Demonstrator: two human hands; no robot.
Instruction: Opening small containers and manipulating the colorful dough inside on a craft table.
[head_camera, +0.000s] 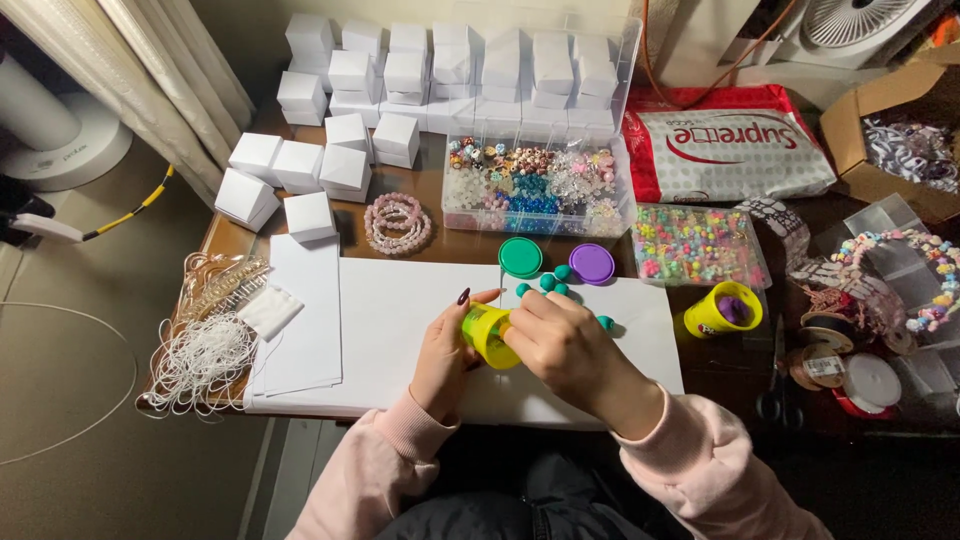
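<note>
Brown table's pretty packed, with a big white sheet (400, 330) laid in the middle as the work spot, so I'll place everything off that.

Left of the sheet: a tangle of white cord (200, 362). Up and left of it: about 8 loose white boxes (300, 165), more stacked further back, plus 1 pile of pink bracelets (398, 222) just past its top edge.

On the sheet itself, left hand (440, 360) is wrapped around a yellow tub (488, 335) tipped on its side, and right hand (570, 345) is curled at the tub's mouth, fingers seemingly digging in. Can't tell whether they're pinching anything.

Just above the hands, at the sheet's top edge: a green lid (520, 257), a purple lid (592, 264), and roughly 5 teal balls (553, 280) already rolled. So both tubs are open and a few balls are done. A bead tray (540, 185) sits behind them.

Right of the sheet, a second yellow tub (722, 310) holds purple dough that looks untouched.
</note>
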